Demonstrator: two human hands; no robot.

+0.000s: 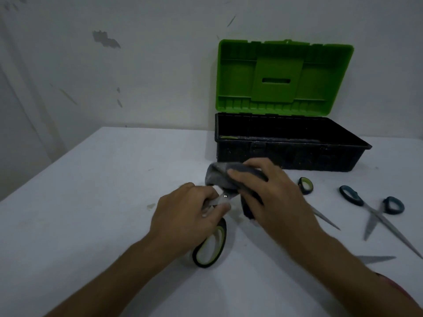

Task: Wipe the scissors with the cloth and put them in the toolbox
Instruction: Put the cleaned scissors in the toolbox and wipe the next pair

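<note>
head | left hand (183, 211) grips black-and-green-handled steel scissors (211, 244) at the pivot, in front of open black toolbox with green lid (290, 154) | right hand (270, 197) clasps dark grey cloth (219, 177) over blades | white desk (103, 202)

Blades of the green-handled scissors (211, 244) are hidden under the grey cloth (225, 177); only the pivot screw and 1 handle loop show. Left hand (185, 216) covers the second loop. Right hand (272, 197) hides most of the cloth and a dark object beneath its palm, can't tell what that is. A second green-handled pair (305, 185) is behind the right hand: 1 loop and 1 blade tip visible. Serrated blade (375, 259) pokes out from behind the right forearm, rest hidden. Toolbox (290, 154) interior too dark to read contents. Desk (91, 202) cut off left, right, bottom.
</note>
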